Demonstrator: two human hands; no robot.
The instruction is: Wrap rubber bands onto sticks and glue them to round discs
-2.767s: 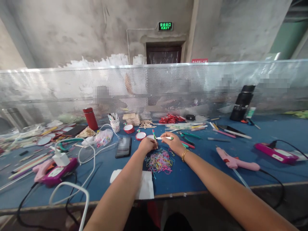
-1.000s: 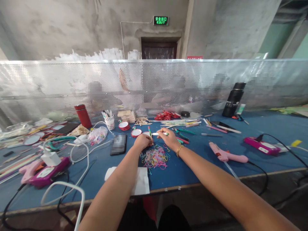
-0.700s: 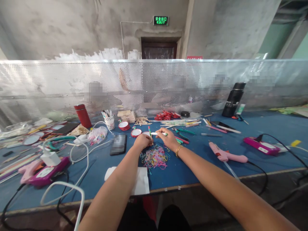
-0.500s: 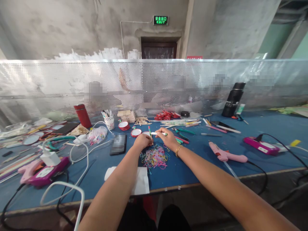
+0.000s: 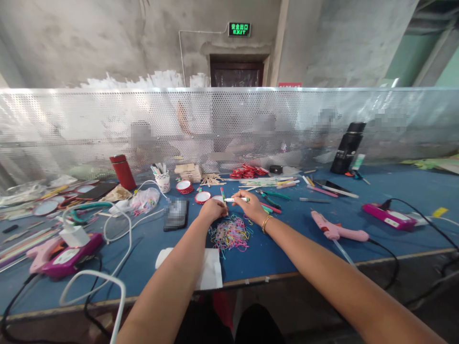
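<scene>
My left hand [image 5: 214,210] is closed around the lower end of a thin upright stick [image 5: 223,194], coloured red and green near its top. In my right hand [image 5: 246,205], gripped like a pen, is a white marker [image 5: 237,199] with green on it; its tip points left and meets or nearly meets the stick. Just below both hands lies a tangled heap of coloured rubber bands [image 5: 231,234]. A round white piece with a red rim [image 5: 202,197] rests behind my left hand, and another is partly hidden by it.
A phone [image 5: 176,215] and white paper [image 5: 211,270] flank my left arm. Green-handled pliers [image 5: 274,196] and a pink glue gun [image 5: 337,231] lie to the right. Wooden sticks [image 5: 212,179] and red-rimmed pieces [image 5: 247,171] sit behind. White cables [image 5: 129,234] loop at left.
Almost nothing differs. Both hands stay in the same place, with the marker still held against or close to the stick.
</scene>
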